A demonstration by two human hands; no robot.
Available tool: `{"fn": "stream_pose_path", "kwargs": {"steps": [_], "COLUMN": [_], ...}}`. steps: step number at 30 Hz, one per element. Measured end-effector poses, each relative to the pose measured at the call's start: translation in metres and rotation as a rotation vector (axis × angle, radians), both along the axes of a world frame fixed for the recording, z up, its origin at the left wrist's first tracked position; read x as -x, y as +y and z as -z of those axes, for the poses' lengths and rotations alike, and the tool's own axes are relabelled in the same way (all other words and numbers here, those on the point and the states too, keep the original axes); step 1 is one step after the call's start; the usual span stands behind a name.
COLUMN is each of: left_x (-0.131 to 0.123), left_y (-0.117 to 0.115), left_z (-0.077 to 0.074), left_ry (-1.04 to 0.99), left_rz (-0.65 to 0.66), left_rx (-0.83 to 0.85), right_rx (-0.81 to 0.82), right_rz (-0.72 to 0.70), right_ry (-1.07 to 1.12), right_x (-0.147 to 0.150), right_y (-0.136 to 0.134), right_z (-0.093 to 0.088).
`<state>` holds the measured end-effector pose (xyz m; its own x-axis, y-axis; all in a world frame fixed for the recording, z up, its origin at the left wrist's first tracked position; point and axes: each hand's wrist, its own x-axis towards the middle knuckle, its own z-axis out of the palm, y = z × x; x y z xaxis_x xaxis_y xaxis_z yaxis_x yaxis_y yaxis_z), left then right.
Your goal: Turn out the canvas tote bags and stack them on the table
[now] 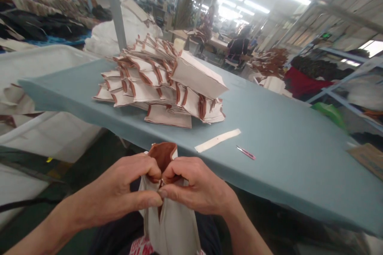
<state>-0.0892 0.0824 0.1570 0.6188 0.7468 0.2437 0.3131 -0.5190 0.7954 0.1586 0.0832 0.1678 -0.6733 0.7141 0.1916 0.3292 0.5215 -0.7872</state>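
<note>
A cream fabric bag point(176, 227) with a brown lining stands upright in front of me, at the near side of the table. My left hand point(131, 183) pinches one side of its upper edge between thumb and fingers. On the other side, my right hand point(194, 185) grips the edge the same way, and the two sets of fingertips meet at a narrow gap in the fabric. What lies right between the fingertips is too small to make out. Beyond the hands, the brown inside point(164, 154) of the bag shows.
On the blue-green table point(287, 159) lies a large pile of similar cream pieces with brown edges point(158, 83). Nearer are a pale strip point(218, 140) and pink-handled thread snips point(245, 152). White bins point(60, 131) stand left. People sit further back.
</note>
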Motion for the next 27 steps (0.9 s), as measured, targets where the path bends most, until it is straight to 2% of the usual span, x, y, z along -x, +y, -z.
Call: {"fn": "stream_pose_path", "kwargs": {"steps": [3,6,12,17,23,27], "left_x": [-0.008,-0.008,-0.004,-0.012,-0.019,-0.021], "left_y": [0.003,0.004,0.005,0.004,0.005,0.005], "left_z": [-0.005,-0.004,-0.003,-0.009,-0.014,-0.017], "left_ry": [0.004,0.036,0.135,0.166,0.193,0.241], "left_rz": [-0.015,0.002,0.019,-0.067,-0.107,-0.084], "left_rx": [0.114,0.15,0.065,-0.03,-0.014,-0.076], "right_rx": [-0.039,-0.063,-0.056,-0.04,-0.057,-0.08], "right_rz": [0.018,0.028,0.083,0.114,0.127,0.166], "right_ry": [0.003,0.026,-0.035,0.028,0.08,0.025], "right_x": [-0.001,-0.004,-0.003,0.001,0.0,0.0], "right_y": [-0.003,-0.005,-0.006,-0.005,-0.001,-0.001], "right_z": [0.0,0.0,0.001,0.006,0.014,0.016]}}
